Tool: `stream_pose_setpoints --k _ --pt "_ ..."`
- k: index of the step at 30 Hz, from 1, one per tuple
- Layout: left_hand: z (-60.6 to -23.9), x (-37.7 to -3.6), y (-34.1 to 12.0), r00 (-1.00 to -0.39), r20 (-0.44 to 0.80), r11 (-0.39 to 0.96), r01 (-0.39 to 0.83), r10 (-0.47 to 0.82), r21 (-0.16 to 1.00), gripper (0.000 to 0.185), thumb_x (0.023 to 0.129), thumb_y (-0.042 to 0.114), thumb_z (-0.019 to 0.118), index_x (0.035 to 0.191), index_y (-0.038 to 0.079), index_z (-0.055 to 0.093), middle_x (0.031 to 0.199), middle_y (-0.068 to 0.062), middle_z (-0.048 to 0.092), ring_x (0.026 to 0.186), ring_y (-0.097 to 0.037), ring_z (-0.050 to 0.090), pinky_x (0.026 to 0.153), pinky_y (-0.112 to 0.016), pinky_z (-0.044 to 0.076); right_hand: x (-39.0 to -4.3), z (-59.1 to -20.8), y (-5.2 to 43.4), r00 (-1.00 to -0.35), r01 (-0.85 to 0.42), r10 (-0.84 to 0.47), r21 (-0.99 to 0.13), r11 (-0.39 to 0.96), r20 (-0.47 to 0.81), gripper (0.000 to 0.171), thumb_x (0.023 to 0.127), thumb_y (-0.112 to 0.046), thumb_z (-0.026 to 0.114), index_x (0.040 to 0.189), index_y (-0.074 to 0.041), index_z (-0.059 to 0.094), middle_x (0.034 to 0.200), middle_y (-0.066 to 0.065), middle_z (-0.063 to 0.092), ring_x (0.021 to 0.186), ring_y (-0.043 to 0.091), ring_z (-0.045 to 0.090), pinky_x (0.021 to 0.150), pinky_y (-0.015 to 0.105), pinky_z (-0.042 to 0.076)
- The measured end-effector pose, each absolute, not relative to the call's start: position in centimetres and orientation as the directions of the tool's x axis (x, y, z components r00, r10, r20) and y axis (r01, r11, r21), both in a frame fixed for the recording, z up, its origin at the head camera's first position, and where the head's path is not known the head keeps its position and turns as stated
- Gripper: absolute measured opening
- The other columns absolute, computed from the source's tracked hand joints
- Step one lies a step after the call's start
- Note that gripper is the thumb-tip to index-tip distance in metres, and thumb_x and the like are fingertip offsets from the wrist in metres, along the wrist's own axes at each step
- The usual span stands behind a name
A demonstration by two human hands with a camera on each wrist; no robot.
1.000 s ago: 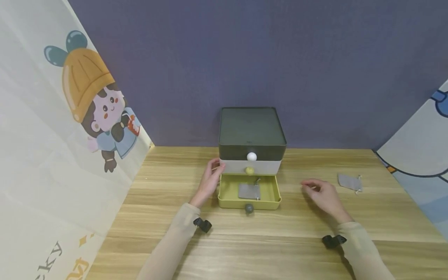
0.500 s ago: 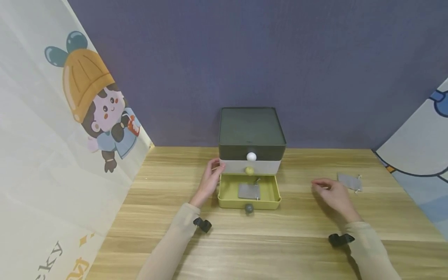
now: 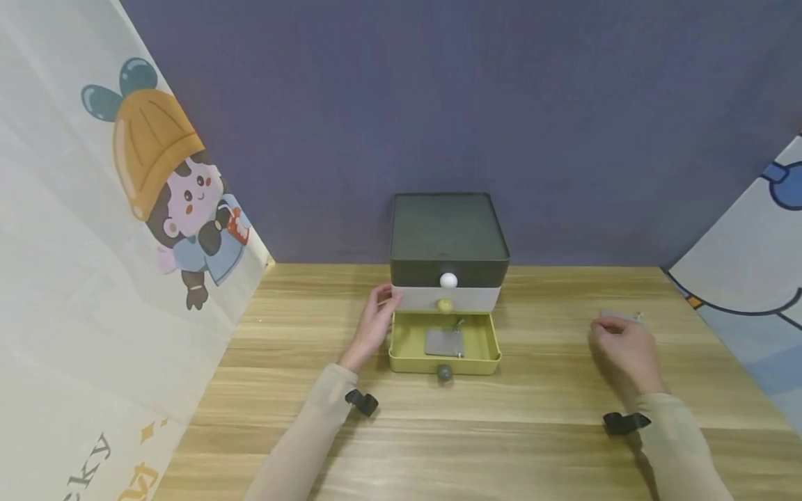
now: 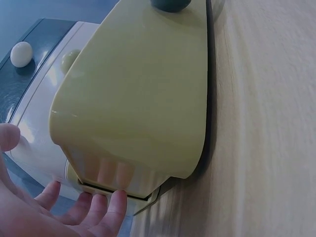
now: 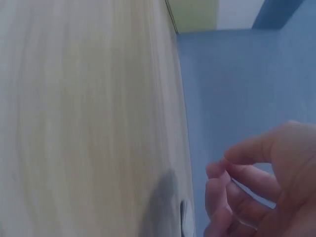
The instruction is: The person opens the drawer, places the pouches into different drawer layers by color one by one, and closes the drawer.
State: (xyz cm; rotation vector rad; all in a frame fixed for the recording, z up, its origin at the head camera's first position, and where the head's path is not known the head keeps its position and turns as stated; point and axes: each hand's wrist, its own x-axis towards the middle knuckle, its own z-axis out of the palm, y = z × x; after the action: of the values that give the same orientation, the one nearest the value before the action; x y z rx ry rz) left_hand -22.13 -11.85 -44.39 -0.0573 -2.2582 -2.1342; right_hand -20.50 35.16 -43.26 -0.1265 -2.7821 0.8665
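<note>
A small drawer cabinet (image 3: 447, 226) stands against the back wall, with dark green, white and yellow-green tiers. Its bottom yellow-green drawer (image 3: 413, 364) is pulled out, and a grey drawstring pouch (image 3: 441, 342) lies inside. My left hand (image 3: 374, 323) rests at the cabinet's left side, fingers extended along it and thumb near the white tier's front corner. Over the table to the right, my right hand (image 3: 628, 348) hovers with loosely bent fingers, thumb and index tips meeting, nothing visible between them. Another grey pouch (image 3: 620, 315) lies just beyond it, partly hidden by that hand.
The wooden table (image 3: 476, 452) runs to a blue-grey back wall (image 3: 326, 139). Printed panels flank it, with a cartoon figure (image 3: 182, 188) on the left one. The drawer's dark round knob (image 3: 444, 374) sticks out toward the front.
My right hand has moved rightward, away from the cabinet, and now covers part of the pouch on the table. My left hand has stayed at the cabinet's side.
</note>
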Motion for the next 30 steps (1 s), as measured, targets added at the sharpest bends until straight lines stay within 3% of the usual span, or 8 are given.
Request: stream_pose_setpoints --k 2,4,7,10,14,17,20,30 --pt "-44.3 -22.1 -11.8 -0.999 0.052 0.056 0.052 0.003 0.997 0.059 0.11 0.033 0.055 0.156 0.0 0.04 0.157 -0.028 0.047 0.145 -0.047 0.05 0.116 -0.061 0.048 -20.5 -43.4 35.8 -0.972 0.047 0.17 -0.567 0.822 0.165 0.036 0.103 -0.025 0.063 0.123 0.002 0.077 0.113 0.025 0.079 0.092 0.025 0.071 0.074 0.031 0.049" --pt "-44.3 -22.1 -11.8 -0.999 0.048 0.05 0.048 0.003 0.998 0.059 0.11 0.033 0.055 0.156 0.0 0.04 0.158 -0.028 0.047 0.145 -0.047 0.049 0.117 -0.062 0.047 -20.5 -43.4 36.5 -0.972 0.074 0.187 -0.573 0.816 0.141 0.04 0.104 -0.029 0.063 0.126 0.002 0.075 0.115 0.025 0.079 0.092 0.024 0.071 0.076 0.035 0.05" --pt "-44.3 -22.0 -11.8 -0.999 0.045 0.045 0.046 0.005 0.998 0.059 0.11 0.033 0.055 0.157 0.0 0.039 0.158 -0.029 0.047 0.145 -0.048 0.049 0.117 -0.062 0.046 -20.5 -43.5 37.3 -0.969 0.124 0.225 -0.582 0.803 0.103 0.045 0.106 -0.034 0.061 0.13 0.003 0.073 0.124 0.029 0.074 0.103 0.04 0.071 0.08 0.042 0.051" --pt "-44.3 -22.0 -11.8 -0.999 0.041 0.039 0.041 0.005 0.998 0.059 0.11 0.033 0.055 0.157 0.001 0.039 0.159 -0.028 0.046 0.146 -0.047 0.048 0.118 -0.062 0.046 -20.5 -43.3 38.0 -0.962 0.18 0.268 -0.605 0.776 0.057 0.051 0.107 -0.035 0.057 0.136 0.005 0.067 0.138 0.037 0.063 0.12 0.053 0.061 0.081 0.044 0.048" --pt "-44.3 -22.1 -11.8 -0.999 0.046 0.042 0.046 0.003 0.998 0.058 0.111 0.033 0.054 0.157 0.0 0.039 0.158 -0.029 0.047 0.145 -0.047 0.049 0.117 -0.062 0.047 -20.5 -43.0 38.8 -0.95 0.229 0.312 -0.626 0.746 0.024 0.053 0.107 -0.032 0.054 0.142 0.008 0.06 0.147 0.043 0.051 0.127 0.056 0.054 0.086 0.046 0.045" --pt "-44.3 -22.1 -11.7 -0.999 0.048 0.044 0.048 0.002 0.998 0.058 0.11 0.032 0.055 0.156 0.0 0.04 0.157 -0.029 0.047 0.145 -0.047 0.049 0.116 -0.062 0.047 -20.4 -43.0 39.3 -0.948 0.234 0.317 -0.629 0.741 0.021 0.054 0.108 -0.03 0.052 0.144 0.01 0.057 0.149 0.042 0.05 0.135 0.06 0.048 0.1 0.061 0.045" --pt "-44.3 -22.1 -11.7 -0.999 0.048 0.039 0.048 0.002 0.998 0.058 0.11 0.032 0.056 0.156 0.0 0.04 0.157 -0.029 0.047 0.145 -0.047 0.049 0.117 -0.062 0.047 -20.3 -43.0 39.8 -0.951 0.248 0.31 -0.621 0.743 -0.009 0.055 0.109 -0.029 0.05 0.147 0.011 0.053 0.152 0.042 0.046 0.139 0.064 0.041 0.111 0.073 0.037" --pt "-44.3 -22.1 -11.7 -0.998 0.058 0.053 0.058 0.003 0.997 0.058 0.111 0.031 0.054 0.156 -0.002 0.04 0.157 -0.03 0.047 0.144 -0.049 0.049 0.115 -0.062 0.048 -20.6 -43.0 40.5 -0.949 0.298 0.301 -0.575 0.762 -0.092 0.059 0.109 -0.032 0.047 0.151 0.01 0.047 0.155 0.044 0.039 0.139 0.067 0.038 0.111 0.077 0.035"
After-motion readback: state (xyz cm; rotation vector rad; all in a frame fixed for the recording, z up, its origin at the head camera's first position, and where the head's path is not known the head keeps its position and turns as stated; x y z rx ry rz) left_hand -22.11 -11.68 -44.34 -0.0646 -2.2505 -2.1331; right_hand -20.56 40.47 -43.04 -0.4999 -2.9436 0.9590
